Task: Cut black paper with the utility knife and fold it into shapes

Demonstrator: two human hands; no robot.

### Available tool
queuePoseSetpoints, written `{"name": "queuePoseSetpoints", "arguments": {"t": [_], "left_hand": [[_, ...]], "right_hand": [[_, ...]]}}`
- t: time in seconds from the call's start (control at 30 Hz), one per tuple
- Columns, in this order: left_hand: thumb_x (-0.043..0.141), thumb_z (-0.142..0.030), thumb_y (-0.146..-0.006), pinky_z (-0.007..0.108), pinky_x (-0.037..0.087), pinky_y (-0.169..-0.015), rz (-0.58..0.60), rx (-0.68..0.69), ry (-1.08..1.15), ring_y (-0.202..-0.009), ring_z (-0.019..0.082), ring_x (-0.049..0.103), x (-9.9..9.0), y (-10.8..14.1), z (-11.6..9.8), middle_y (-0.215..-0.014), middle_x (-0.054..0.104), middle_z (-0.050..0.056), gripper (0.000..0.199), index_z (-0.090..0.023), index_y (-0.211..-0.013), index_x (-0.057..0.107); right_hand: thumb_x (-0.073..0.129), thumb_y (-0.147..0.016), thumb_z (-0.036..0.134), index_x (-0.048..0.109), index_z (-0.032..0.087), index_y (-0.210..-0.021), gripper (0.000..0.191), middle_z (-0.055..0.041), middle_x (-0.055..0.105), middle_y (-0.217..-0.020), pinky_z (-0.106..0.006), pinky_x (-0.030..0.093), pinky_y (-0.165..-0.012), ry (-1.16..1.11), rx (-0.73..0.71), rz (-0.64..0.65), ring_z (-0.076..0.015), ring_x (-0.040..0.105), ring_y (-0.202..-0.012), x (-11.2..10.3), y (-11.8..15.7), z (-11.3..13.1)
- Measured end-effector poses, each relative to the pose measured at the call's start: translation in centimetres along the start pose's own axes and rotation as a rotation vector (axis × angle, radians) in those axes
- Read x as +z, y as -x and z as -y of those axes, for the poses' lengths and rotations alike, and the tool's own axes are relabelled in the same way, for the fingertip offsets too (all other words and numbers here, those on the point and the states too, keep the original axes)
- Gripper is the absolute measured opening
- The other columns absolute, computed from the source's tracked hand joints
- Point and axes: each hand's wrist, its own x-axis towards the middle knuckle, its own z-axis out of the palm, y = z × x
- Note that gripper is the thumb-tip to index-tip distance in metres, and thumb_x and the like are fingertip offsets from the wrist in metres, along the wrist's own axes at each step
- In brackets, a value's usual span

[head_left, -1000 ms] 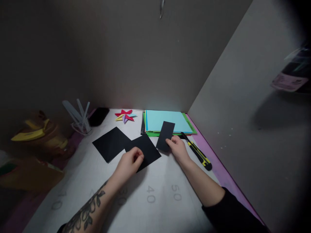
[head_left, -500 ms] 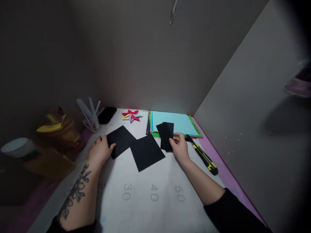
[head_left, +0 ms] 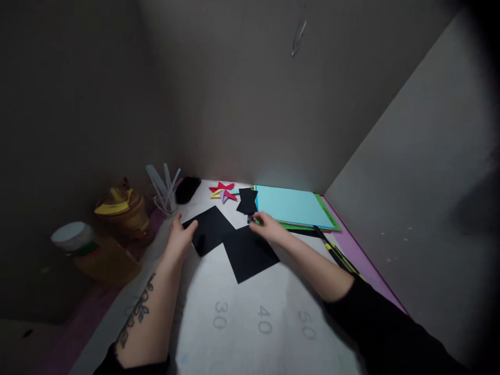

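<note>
Two black paper squares [head_left: 252, 252] lie on the white surface, their corners meeting. At the outer edge of the left black square [head_left: 213, 229], my left hand [head_left: 180, 237] is open, thumb apart from the fingers. My right hand [head_left: 269, 227] is over the top of the right square, fingers bent and slightly apart, seemingly holding nothing. Just beyond its fingertips are smaller black paper pieces [head_left: 247, 201], overlapping crosswise. A small dark shape by the fingertips is too blurred to name. A folded paper star [head_left: 223, 192] in several colours is to their left.
Coloured sheets [head_left: 291, 203], light blue on top, are stacked at the back right, with a yellow-black utility knife [head_left: 338, 252] in front. Back left are a phone [head_left: 188, 190], a clear cup of sticks [head_left: 166, 200], a brown pot [head_left: 123, 211] and a white-capped glue bottle [head_left: 101, 255].
My right hand has carried the small black pieces left, off the coloured stack's edge to beside the star. My left hand's thumb and fingers have lifted and spread. The view has shifted slightly.
</note>
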Motion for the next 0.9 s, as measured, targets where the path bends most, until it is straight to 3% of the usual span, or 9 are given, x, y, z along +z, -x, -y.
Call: {"name": "queuePoseSetpoints", "arguments": {"t": [0.07, 0.13, 0.23, 0.33, 0.47, 0.57, 0.67, 0.8, 0.9], "left_hand": [[0.07, -0.029, -0.071, 0.038, 0.047, -0.092, 0.006, -0.162, 0.199, -0.126, 0.03, 0.048, 0.6, 0.2, -0.2, -0.137, 0.044, 0.013, 0.062, -0.023, -0.127, 0.044], [0.065, -0.029, -0.076, 0.037, 0.052, -0.082, 0.055, -0.234, 0.272, -0.115, 0.026, 0.057, 1.2, 0.5, -0.3, -0.136, 0.044, 0.013, 0.057, -0.025, -0.127, 0.039], [0.061, -0.027, -0.08, 0.034, 0.055, -0.073, 0.179, -0.283, 0.364, -0.094, 0.02, 0.068, 2.3, 1.3, -0.3, -0.125, 0.053, 0.012, 0.052, -0.025, -0.126, 0.037], [0.067, -0.026, -0.074, 0.032, 0.054, -0.067, 0.326, -0.266, 0.371, -0.079, 0.02, 0.069, 3.3, 2.5, -0.2, -0.104, 0.065, 0.012, 0.048, -0.018, -0.117, 0.048], [0.079, -0.023, -0.058, 0.034, 0.051, -0.063, 0.472, -0.112, 0.249, -0.069, 0.024, 0.067, 3.9, 3.8, 0.0, -0.079, 0.07, 0.01, 0.036, -0.013, -0.09, 0.065], [0.078, -0.02, -0.056, 0.031, 0.049, -0.071, 0.428, 0.032, 0.171, -0.077, 0.024, 0.065, 3.1, 4.2, -0.6, -0.08, 0.071, 0.007, 0.027, -0.015, -0.08, 0.068], [0.073, -0.027, -0.066, 0.027, 0.046, -0.071, 0.41, 0.259, 0.058, -0.08, 0.02, 0.062, 1.7, 5.0, -2.3, -0.082, 0.07, 0.003, 0.02, -0.017, -0.083, 0.07], [0.072, -0.033, -0.071, 0.023, 0.039, -0.054, 0.408, 0.521, -0.085, -0.059, 0.013, 0.054, 0.7, 6.6, -3.7, -0.06, 0.06, -0.003, 0.018, -0.017, -0.066, 0.065], [0.073, -0.033, -0.071, 0.024, 0.043, -0.061, 0.453, 0.469, 0.063, -0.068, 0.015, 0.058, 1.5, 7.0, -2.9, -0.071, 0.066, 0.0, 0.018, -0.017, -0.077, 0.068]], "right_hand": [[0.079, -0.056, 0.033, 0.064, 0.018, -0.112, 0.061, -0.0159, 0.059, -0.124, -0.046, 0.034, -0.102, 0.081, -0.014, 0.131, -0.0339, 0.05, -0.119, 1.0, 3.4, -0.5], [0.075, -0.065, 0.038, 0.052, 0.02, -0.132, 0.073, -0.0176, 0.035, -0.149, -0.056, 0.018, -0.109, 0.323, -0.022, 0.29, -0.0376, 0.024, -0.139, 1.8, 5.8, -0.9], [0.065, -0.076, 0.043, 0.039, 0.024, -0.143, 0.074, -0.0144, 0.016, -0.157, -0.058, 0.007, -0.111, 0.471, -0.041, 0.372, -0.0351, 0.003, -0.145, 2.8, 7.0, -0.8], [0.065, -0.077, 0.043, 0.04, 0.023, -0.142, 0.073, -0.015, 0.019, -0.157, -0.055, 0.01, -0.112, 0.462, -0.077, 0.342, -0.0349, 0.005, -0.145, 3.7, 6.7, -0.4], [0.067, -0.075, 0.038, 0.048, 0.022, -0.136, 0.067, -0.0156, 0.03, -0.153, -0.051, 0.015, -0.113, 0.321, -0.178, 0.294, -0.0316, 0.018, -0.143, 4.7, 6.5, -0.4], [0.068, -0.073, 0.032, 0.041, 0.02, -0.14, 0.074, -0.0158, 0.025, -0.154, -0.048, 0.02, -0.114, 0.086, -0.188, 0.131, -0.0278, 0.019, -0.143, 4.7, 6.4, -1.0], [0.07, -0.072, 0.034, 0.019, 0.023, -0.149, 0.093, -0.0146, 0.018, -0.156, -0.049, 0.018, -0.114, -0.217, -0.138, -0.068, -0.0266, 0.017, -0.144, 3.5, 5.8, -1.4], [0.076, -0.069, 0.041, 0.007, 0.034, -0.15, 0.107, -0.0109, 0.02, -0.157, -0.053, 0.021, -0.113, -0.615, -0.219, 0.014, -0.027, 0.026, -0.142, 1.4, 5.0, -0.8], [0.082, -0.063, 0.04, 0.015, 0.035, -0.149, 0.109, -0.0081, 0.023, -0.156, -0.051, 0.022, -0.113, -0.72, -0.283, 0.003, -0.0269, 0.028, -0.141, 0.6, 5.0, -0.2]]}}
